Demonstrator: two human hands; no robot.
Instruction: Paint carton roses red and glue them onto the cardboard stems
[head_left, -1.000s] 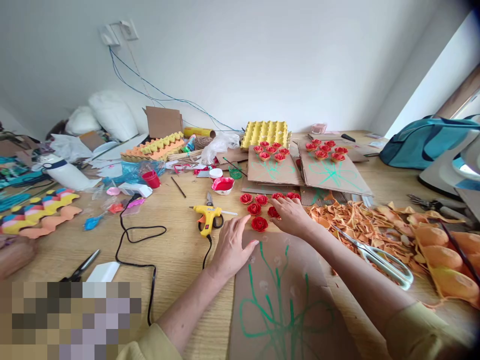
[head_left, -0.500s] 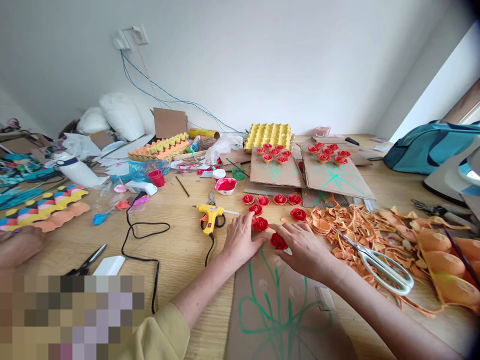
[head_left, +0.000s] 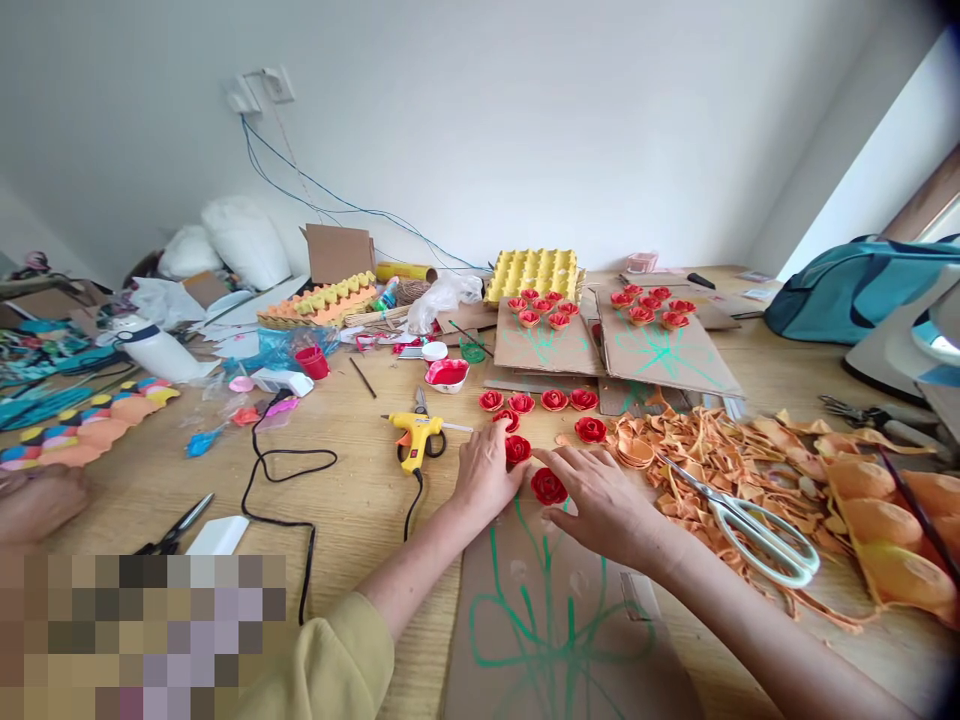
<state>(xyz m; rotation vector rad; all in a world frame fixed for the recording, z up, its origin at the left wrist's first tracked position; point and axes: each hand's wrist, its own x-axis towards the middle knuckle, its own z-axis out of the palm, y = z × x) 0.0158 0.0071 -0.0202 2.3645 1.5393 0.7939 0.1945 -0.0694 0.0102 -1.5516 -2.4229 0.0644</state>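
My left hand (head_left: 484,472) is curled against the left side of a red rose (head_left: 517,449), fingers and thumb close around its edge. Just right of it, my right hand (head_left: 600,505) spreads its fingers, the forefinger reaching toward that rose. A second red rose (head_left: 550,486) sits between its forefinger and thumb, on the top end of a cardboard sheet (head_left: 637,665) painted with green stems and a bow. Several more red roses (head_left: 554,400) lie beyond my hands. Whether the right fingertips touch either rose I cannot tell.
A yellow glue gun (head_left: 417,438) lies left of my hands, its cord trailing forward. Rightward are orange egg-carton scraps (head_left: 697,455) and white-handled scissors (head_left: 772,545). Two finished cardboard pictures (head_left: 660,355) stand behind. Another person's hand (head_left: 45,505) is at far left.
The view has shifted slightly. Both hands stay around the same roses, with almost no visible movement. At far left, the painted egg-carton strip near the other person's hand has tilted.
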